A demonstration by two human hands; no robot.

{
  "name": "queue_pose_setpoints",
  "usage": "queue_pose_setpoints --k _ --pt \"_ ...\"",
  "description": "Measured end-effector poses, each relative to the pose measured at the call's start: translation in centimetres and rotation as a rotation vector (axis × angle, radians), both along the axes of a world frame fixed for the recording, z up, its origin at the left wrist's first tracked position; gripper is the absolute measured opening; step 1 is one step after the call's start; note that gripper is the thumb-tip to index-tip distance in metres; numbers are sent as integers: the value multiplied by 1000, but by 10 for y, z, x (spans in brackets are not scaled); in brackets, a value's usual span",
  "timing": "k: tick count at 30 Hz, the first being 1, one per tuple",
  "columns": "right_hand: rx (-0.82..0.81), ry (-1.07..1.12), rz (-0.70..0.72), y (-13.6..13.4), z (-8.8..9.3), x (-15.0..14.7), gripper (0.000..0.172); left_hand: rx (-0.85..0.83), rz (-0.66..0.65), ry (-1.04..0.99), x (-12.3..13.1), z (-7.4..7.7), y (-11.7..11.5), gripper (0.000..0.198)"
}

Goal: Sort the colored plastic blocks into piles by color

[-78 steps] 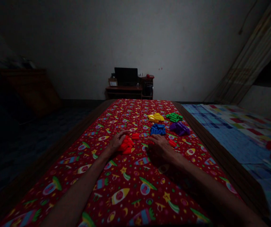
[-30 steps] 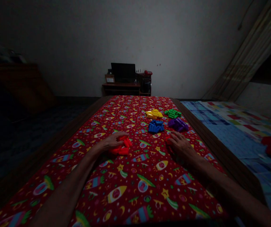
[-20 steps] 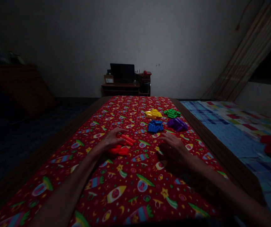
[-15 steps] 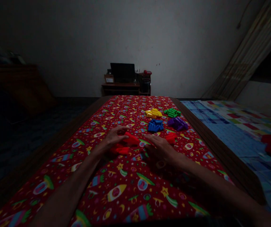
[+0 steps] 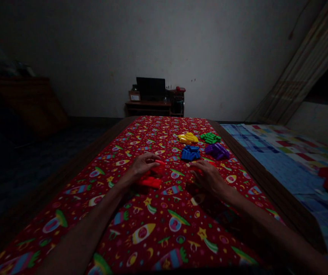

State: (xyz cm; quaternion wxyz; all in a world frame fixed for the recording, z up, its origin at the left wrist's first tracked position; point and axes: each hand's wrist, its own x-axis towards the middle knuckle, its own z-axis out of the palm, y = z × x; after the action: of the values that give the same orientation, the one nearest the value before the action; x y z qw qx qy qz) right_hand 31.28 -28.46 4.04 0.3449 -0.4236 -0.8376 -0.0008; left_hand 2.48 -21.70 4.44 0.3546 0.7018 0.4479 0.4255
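Observation:
My left hand [image 5: 141,168] pinches a red plastic piece [image 5: 160,166] between thumb and fingers, just above the cloth. Under it and nearer to me lie more red pieces [image 5: 150,182], partly hidden by the hand. My right hand [image 5: 208,177] is at the red pieces [image 5: 212,164] on the right, covering most of them. Its fingers are curled, with some red showing among them; what they grip cannot be made out. Just beyond this hand are a pile of blue pieces [image 5: 190,153] and a pile of purple pieces [image 5: 217,151].
Farther off lie yellow pieces [image 5: 188,138] and green pieces [image 5: 210,138]. A red patterned cloth [image 5: 141,206] covers the long surface under everything. A bed with a blue checked sheet [image 5: 267,160] is to the right. A desk with a monitor [image 5: 151,88] stands by the wall.
My right hand has moved right, onto the red pieces there, and its fingers have curled. My left hand stays near its place, and the red piece at its fingertips has turned.

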Motion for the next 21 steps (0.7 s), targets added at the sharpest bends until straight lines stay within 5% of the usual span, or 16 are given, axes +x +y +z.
queue_pose_setpoints --k 4,9,15,21 --pt "23 15 -225 -6 6 50 33 -17 25 -5 0 4 -1 39" --pt "-86 104 -284 -1 -10 85 44 -43 54 5 5 6 -4 43" --pt "-182 171 -283 11 -33 94 46 -137 88 -35 10 6 -8 47" --pt "-27 181 -339 5 -14 83 42 -173 38 -59 12 5 -10 43"
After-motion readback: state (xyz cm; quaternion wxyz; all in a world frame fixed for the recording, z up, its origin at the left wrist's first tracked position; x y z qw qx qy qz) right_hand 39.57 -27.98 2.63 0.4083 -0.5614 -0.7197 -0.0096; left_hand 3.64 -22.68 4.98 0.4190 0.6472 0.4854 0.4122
